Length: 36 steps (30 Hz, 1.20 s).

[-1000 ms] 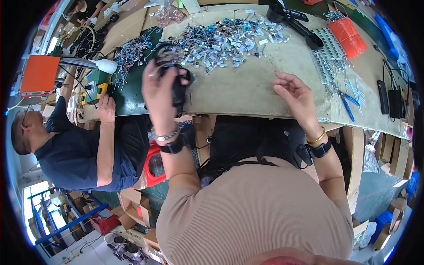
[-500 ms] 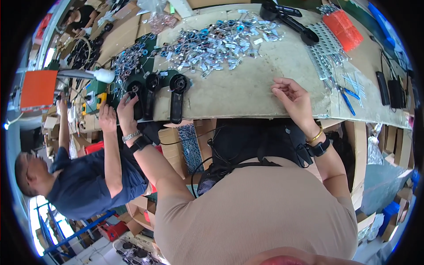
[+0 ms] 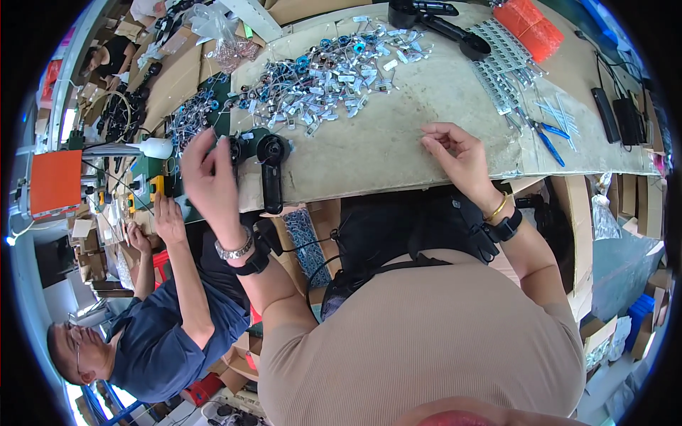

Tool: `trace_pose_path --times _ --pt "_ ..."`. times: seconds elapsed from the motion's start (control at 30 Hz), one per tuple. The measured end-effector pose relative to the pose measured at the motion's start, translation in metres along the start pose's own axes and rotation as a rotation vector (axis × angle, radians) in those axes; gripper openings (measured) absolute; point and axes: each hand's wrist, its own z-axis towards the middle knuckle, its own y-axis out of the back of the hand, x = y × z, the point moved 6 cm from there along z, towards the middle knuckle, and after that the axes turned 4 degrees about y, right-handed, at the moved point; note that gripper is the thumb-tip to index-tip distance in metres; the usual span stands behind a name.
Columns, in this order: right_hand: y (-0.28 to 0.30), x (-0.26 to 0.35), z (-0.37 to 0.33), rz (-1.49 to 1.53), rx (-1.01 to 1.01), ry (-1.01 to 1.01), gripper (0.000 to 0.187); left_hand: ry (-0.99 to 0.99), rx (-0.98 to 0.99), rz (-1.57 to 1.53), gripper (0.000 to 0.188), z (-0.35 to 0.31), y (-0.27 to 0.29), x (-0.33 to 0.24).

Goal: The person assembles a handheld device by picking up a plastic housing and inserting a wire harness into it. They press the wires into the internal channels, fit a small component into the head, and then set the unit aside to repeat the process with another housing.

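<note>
My left hand (image 3: 209, 186) is raised over the left end of the table, its thumb and fingers apart with nothing visible between them. It covers most of the black plastic pieces beneath it. Just to its right lies a black plastic piece (image 3: 273, 181) with a straight handle and a round, hollow head. The head of a second such piece (image 3: 236, 148) shows partly behind my thumb. My right hand (image 3: 463, 162) hovers by the table's front edge with loosely bent fingers, thumb apart, holding nothing. Nearest to it is the bare tabletop (image 3: 376, 153).
A pile of small wired parts (image 3: 320, 85) spreads across the back. Two more black handled pieces (image 3: 444, 28) lie beyond it. Metal perforated plates (image 3: 497, 60), blue-handled pliers (image 3: 548, 142) and a red wrapped bundle (image 3: 529, 28) are at right. A co-worker's hand (image 3: 169, 220) is close on my left.
My left hand has lifted from the leftmost black piece and come toward me. My right hand keeps its pose. The view has shifted slightly, and the co-worker's farther hand has moved nearer their other hand.
</note>
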Motion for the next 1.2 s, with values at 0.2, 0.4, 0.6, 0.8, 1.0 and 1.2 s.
trace_pose_path --times 0.2,0.4,0.6,0.8,1.0,1.2 --pt "-0.001 -0.003 0.006 0.071 0.003 0.017 0.025 -0.043 0.39 -0.115 0.023 0.034 -0.097 -0.05" --pt "0.003 -0.005 -0.006 0.037 -0.024 0.03 0.016 -0.322 0.449 0.242 0.024 0.064 -0.191 -0.021" --pt "0.01 0.006 -0.01 0.126 -0.022 0.043 0.015 -0.33 0.476 0.404 0.021 0.055 -0.224 -0.014" --pt "0.007 0.005 -0.003 0.171 0.02 0.035 0.016 -0.295 0.463 0.703 0.012 0.06 -0.224 -0.025" --pt "0.006 0.001 -0.001 0.175 0.032 0.06 0.016 -0.3 0.26 0.392 0.007 0.058 -0.178 -0.067" --pt "0.007 -0.004 -0.002 0.237 0.033 -0.004 0.02 -0.166 0.53 -0.385 0.008 -0.01 -0.138 -0.122"
